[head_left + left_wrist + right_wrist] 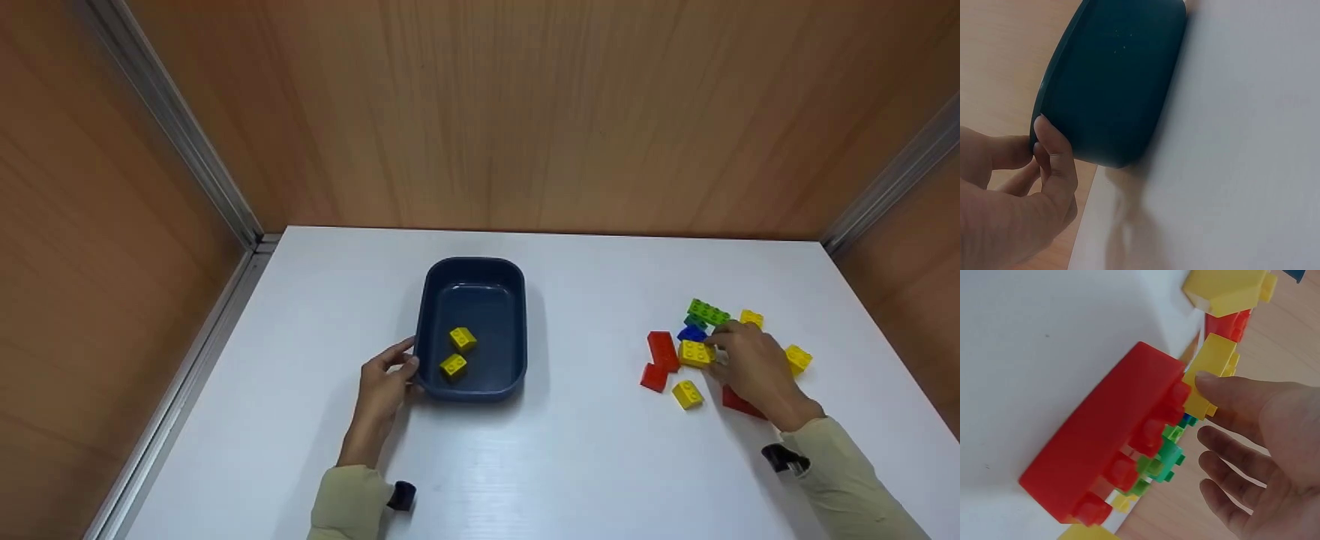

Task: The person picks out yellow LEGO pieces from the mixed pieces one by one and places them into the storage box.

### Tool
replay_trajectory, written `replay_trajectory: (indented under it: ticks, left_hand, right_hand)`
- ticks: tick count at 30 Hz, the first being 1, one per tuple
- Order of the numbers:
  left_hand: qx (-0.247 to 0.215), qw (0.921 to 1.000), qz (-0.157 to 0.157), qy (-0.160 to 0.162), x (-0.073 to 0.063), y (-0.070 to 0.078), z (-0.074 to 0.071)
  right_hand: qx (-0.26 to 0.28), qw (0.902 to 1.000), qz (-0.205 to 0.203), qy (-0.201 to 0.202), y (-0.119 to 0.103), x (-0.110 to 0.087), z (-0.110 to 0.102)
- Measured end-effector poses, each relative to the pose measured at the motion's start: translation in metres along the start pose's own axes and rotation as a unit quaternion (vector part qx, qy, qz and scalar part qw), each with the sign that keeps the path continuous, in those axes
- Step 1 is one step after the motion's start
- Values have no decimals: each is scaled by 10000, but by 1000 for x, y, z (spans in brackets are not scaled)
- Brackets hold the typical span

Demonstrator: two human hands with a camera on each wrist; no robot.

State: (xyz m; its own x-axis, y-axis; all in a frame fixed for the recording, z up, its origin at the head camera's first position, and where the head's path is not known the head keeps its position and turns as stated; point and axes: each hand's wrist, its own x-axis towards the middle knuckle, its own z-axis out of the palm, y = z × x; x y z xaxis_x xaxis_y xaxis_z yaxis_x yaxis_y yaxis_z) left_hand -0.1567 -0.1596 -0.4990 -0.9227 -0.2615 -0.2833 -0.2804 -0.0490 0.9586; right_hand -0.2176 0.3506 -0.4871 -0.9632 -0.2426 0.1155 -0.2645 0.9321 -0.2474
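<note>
My left hand (pixel 381 391) grips the near-left rim of a dark blue rectangular tray (pixel 517 330), with the thumb on one side of the edge and fingertips on the other in the left wrist view. Two yellow toy bricks (pixel 463 340) lie inside the tray, toward its near end. Over at the right, my right hand (pixel 756 367) pinches a yellow toy brick (pixel 695 354) between thumb and index finger. Its other fingers are spread loosely in the right wrist view. A large red brick (pixel 1106 433) stands close to that hand, studs toward the palm.
Around the right hand lie red bricks (pixel 663 351), a blue brick (pixel 691 334), green bricks (pixel 709 311) and more yellow bricks (pixel 688 394). The white table (pixel 585 450) has a wood-grain panel (pixel 525 112) at its back and others at both sides.
</note>
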Motion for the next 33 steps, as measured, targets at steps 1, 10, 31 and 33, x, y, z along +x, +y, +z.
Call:
replay_trajectory:
  ticks: [1, 10, 31, 33]
  left_hand:
    - [21, 10000, -1, 15, 0, 0, 0]
    - [-36, 10000, 1, -14, 1, -3, 1]
    - [-17, 9999, 116, -22, 1, -4, -2]
    - [-18, 10000, 90, -10, 2, -4, -2]
  right_hand:
    - [-8, 10000, -11, 2, 0, 0, -1]
    - [-164, 9998, -107, 105, -8, 6, -11]
    - [-256, 9990, -326, 135, -57, 43, -22]
    - [-289, 9988, -383, 136, -62, 46, -22]
